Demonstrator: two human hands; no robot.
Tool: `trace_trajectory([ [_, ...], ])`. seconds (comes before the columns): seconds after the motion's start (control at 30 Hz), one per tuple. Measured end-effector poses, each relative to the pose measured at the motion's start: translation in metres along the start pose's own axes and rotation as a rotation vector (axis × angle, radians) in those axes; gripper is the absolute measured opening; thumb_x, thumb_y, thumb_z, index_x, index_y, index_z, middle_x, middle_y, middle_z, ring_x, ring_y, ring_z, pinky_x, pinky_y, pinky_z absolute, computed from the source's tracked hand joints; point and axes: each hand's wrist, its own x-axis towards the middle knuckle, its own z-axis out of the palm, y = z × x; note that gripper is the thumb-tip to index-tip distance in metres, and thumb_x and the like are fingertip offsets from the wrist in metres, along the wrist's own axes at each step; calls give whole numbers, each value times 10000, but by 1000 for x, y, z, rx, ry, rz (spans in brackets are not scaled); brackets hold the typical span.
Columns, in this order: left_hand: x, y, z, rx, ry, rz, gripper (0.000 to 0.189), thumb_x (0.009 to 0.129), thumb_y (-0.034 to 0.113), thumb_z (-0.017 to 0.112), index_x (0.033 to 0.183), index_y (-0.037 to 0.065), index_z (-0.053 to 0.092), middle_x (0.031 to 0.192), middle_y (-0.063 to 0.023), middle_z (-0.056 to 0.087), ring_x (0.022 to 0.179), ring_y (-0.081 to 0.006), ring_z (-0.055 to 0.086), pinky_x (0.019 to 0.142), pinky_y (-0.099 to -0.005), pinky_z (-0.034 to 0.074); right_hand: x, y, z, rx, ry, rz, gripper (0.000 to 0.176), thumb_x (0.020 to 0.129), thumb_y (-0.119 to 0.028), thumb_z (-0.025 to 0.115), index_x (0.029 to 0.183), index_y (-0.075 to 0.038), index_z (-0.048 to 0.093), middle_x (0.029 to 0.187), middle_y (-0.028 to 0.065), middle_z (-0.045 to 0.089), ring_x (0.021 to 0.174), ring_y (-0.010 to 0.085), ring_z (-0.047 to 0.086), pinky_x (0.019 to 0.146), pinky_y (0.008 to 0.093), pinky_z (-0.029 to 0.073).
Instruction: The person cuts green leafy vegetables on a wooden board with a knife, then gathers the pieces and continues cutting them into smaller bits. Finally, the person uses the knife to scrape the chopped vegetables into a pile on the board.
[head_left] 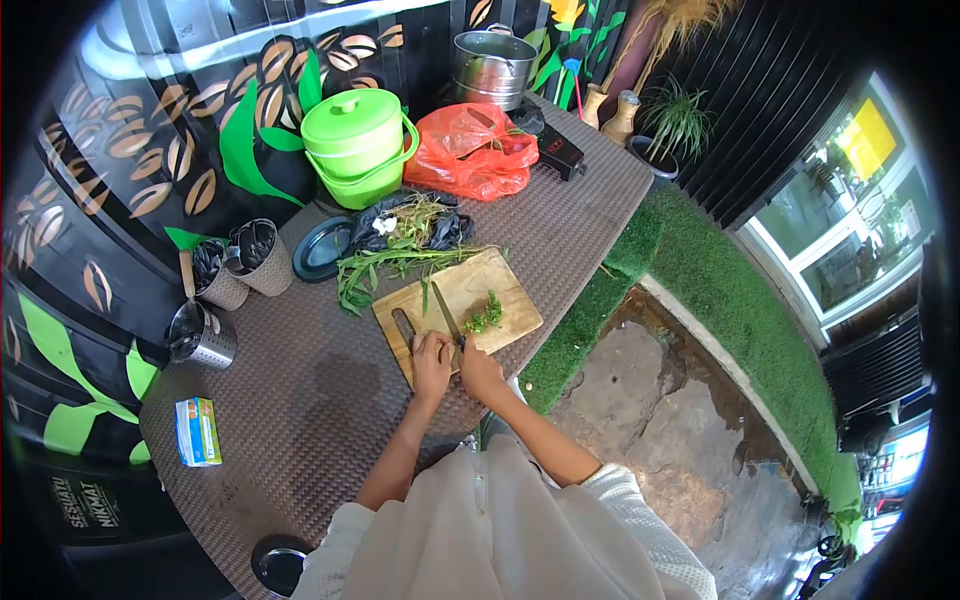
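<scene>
A wooden cutting board lies tilted on the brown woven table, near its edge. My right hand is closed round the handle of a knife, whose blade points away from me across the board. Just left of it, my left hand rests on the board's near part with fingers bent; whether anything is under them is hidden. Chopped green pieces sit in a small heap right of the blade. Long green stems and leaves lie along the board's far left side.
Behind the board are a black plastic bag, a dark plate, a green lidded bucket, a red plastic bag and a steel pot. Utensil holders and a blue-yellow packet stand left.
</scene>
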Motion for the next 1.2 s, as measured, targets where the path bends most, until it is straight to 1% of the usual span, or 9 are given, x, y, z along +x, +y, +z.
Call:
trace_trajectory([
  [0.17, -1, -3, 3, -6, 23, 8, 73, 781, -68, 557, 806, -12, 517, 785, -131, 575, 829, -315, 513, 713, -409, 415, -17, -8, 10, 16, -2, 87, 391, 864, -103, 447, 1193, 59, 311, 861, 304, 625, 827, 431, 635, 713, 517, 503],
  [0.4, -3, -13, 7, -3, 56, 19, 91, 782, -45, 588, 799, -2, 509, 768, -123, 581, 825, -306, 519, 718, -406, 412, -1, 10, 7, -17, 72, 56, 366, 864, -129, 455, 1166, 47, 345, 856, 300, 628, 821, 439, 632, 711, 524, 500],
  [0.47, -2, -13, 9, 56, 47, 6, 125, 769, -21, 635, 795, 6, 515, 786, -112, 593, 831, -291, 527, 736, -397, 415, -3, 14, 0, 2, 53, 40, 336, 872, -155, 447, 1125, 50, 362, 842, 302, 626, 796, 450, 627, 697, 525, 501],
  [0.6, 4, -1, 14, 48, 21, -34, 111, 766, 9, 639, 794, 37, 535, 767, -96, 591, 836, -305, 528, 774, -407, 388, 1, 20, -10, 7, 26, 18, 329, 883, -178, 432, 1105, 55, 359, 836, 306, 623, 791, 462, 620, 692, 528, 499],
  [0.7, 4, -3, 16, -17, 30, -61, 160, 739, -4, 687, 788, 19, 536, 804, -90, 601, 842, -268, 534, 774, -376, 416, 0, 23, -12, -45, -5, -5, 333, 888, -192, 421, 1107, 51, 357, 840, 308, 623, 805, 461, 623, 700, 518, 502],
  [0.8, 2, -7, 15, -106, 31, -77, 97, 771, 55, 662, 817, 55, 577, 782, -73, 608, 862, -276, 526, 801, -401, 364, -10, 21, -7, -77, 2, -6, 352, 885, -177, 420, 1142, 52, 345, 841, 300, 628, 806, 455, 629, 700, 516, 506],
  [0.87, 0, 2, 11, 118, -1, 23, 88, 784, 72, 651, 846, 55, 590, 806, -69, 624, 880, -264, 529, 816, -393, 362, -17, 19, -1, -91, 20, 2, 362, 882, -154, 420, 1168, 50, 333, 837, 287, 635, 787, 450, 636, 673, 512, 513],
  [0.97, -2, -4, 13, 116, -17, 65, 92, 797, 81, 635, 876, 57, 594, 837, -63, 633, 893, -258, 525, 830, -385, 357, -17, 19, 18, -103, 98, 4, 363, 885, -143, 414, 1179, 51, 325, 828, 273, 641, 766, 440, 641, 646, 504, 519],
  [1.2, -4, -8, 16, 111, 3, 106, 107, 804, 89, 615, 907, 70, 594, 859, -52, 638, 892, -258, 518, 834, -387, 356, 9, 33, 2, -77, 36, -105, 341, 887, -150, 408, 1145, 61, 334, 800, 281, 632, 734, 431, 639, 619, 510, 514],
])
